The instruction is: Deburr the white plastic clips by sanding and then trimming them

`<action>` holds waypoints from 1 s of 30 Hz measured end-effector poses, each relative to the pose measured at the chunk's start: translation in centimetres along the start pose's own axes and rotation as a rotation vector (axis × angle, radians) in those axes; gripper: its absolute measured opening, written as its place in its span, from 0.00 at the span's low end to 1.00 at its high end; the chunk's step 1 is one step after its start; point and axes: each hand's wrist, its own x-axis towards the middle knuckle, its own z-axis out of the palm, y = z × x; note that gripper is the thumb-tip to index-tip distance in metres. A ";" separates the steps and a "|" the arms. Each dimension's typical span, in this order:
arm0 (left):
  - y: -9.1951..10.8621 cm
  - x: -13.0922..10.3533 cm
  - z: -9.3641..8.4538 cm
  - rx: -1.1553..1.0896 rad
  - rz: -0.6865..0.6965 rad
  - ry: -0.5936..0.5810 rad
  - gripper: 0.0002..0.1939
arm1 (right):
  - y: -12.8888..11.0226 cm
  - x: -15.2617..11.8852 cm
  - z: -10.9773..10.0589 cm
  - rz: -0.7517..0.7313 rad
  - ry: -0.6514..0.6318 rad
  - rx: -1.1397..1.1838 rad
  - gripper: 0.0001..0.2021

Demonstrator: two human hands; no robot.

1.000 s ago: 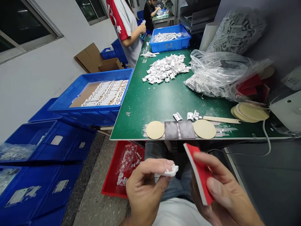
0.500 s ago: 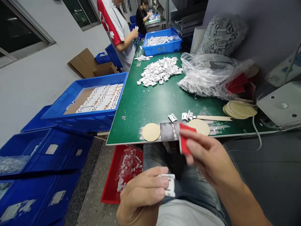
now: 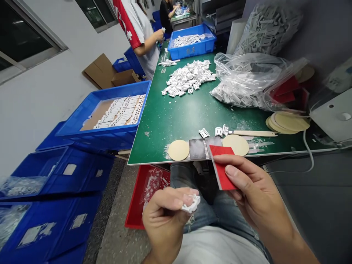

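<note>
Between the thumb and fingers of my left hand (image 3: 167, 216) is a small white plastic part (image 3: 191, 204), turned edge-on above my lap. My right hand (image 3: 253, 189) pinches a red sanding pad (image 3: 226, 168) with a grey edge, just off the table's front edge. The two hands are apart, and the pad does not touch the part. Behind the pad, two round cream discs (image 3: 178, 150) and dark grey square pads (image 3: 197, 149) lie along the table edge. Two loose white parts (image 3: 204, 133) sit behind them, near a tool with a pale handle (image 3: 253, 133).
A heap of white parts (image 3: 189, 79) and a clear bag of parts (image 3: 239, 91) cover the green table (image 3: 159, 117). Blue bins (image 3: 101, 130) stand at left, a red bin (image 3: 134, 209) below. A co-worker (image 3: 143, 40) stands at the far left side.
My left hand has rolled the white part from face-on to edge-on. My right hand has turned the red pad so more of its face shows. The view has shifted slightly.
</note>
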 end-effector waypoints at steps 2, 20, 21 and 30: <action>0.1 0.1 0.1 -0.003 -0.019 0.018 0.09 | -0.1 -0.1 0.2 -0.005 0.019 0.031 0.07; -0.3 -0.4 -0.1 0.236 0.229 -0.020 0.10 | -0.5 -0.5 0.7 0.096 -0.250 -0.082 0.11; -0.3 -0.4 -0.2 0.242 0.228 -0.032 0.12 | -0.5 -0.1 0.5 0.049 -0.113 -0.146 0.12; 0.5 0.0 0.0 0.070 -0.065 -0.074 0.09 | -2.1 0.4 1.0 -0.083 -0.003 -0.307 0.12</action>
